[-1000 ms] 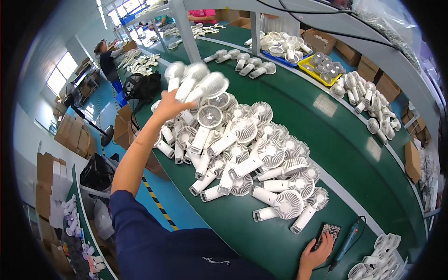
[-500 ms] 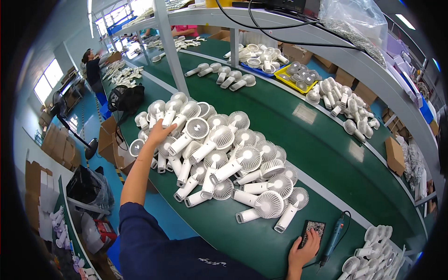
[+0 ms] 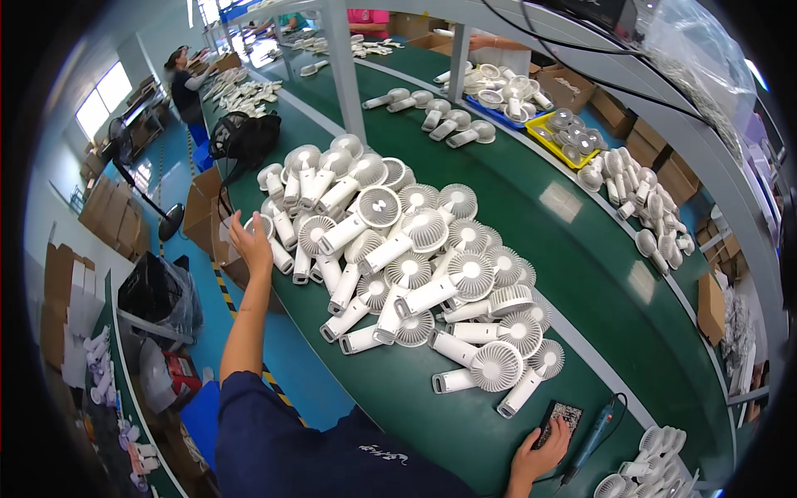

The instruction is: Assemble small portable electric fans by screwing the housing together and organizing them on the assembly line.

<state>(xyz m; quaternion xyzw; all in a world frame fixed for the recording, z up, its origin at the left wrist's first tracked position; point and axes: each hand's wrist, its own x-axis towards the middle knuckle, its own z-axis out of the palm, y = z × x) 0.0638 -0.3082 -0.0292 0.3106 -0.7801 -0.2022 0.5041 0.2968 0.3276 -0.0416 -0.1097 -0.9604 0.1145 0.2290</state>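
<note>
**Hands at a table heaped with white fans**

Head view: a long green table point(image 3: 573, 274) curves from near right to far left. A big heap of white handheld fans point(image 3: 415, 274) covers its middle, heads and handles lying crossed over one another.

The left hand point(image 3: 249, 241) is raised at the heap's left edge, fingers spread open, holding nothing; its fingertips are just beside a fan point(image 3: 264, 226) at the edge, though contact cannot be told. The arm, in a dark blue sleeve point(image 3: 282, 432), stretches up from the lower edge.

The right hand point(image 3: 544, 448) lies near the table's near edge, loosely curled, its fingers resting on a small dark circuit board point(image 3: 560, 413). Just to its right lies a blue screwdriver point(image 3: 591, 438) with a black cable.

Farther right lie a second pile of fans point(image 3: 647, 207), a yellow tray point(image 3: 564, 137) and a blue tray point(image 3: 498, 100) of parts. A grey post point(image 3: 344, 70) rises behind the heap. A black bag point(image 3: 245, 141) sits far left, cardboard boxes point(image 3: 112, 216) stand on the blue floor, and another person point(image 3: 183, 79) works in the distance.
</note>
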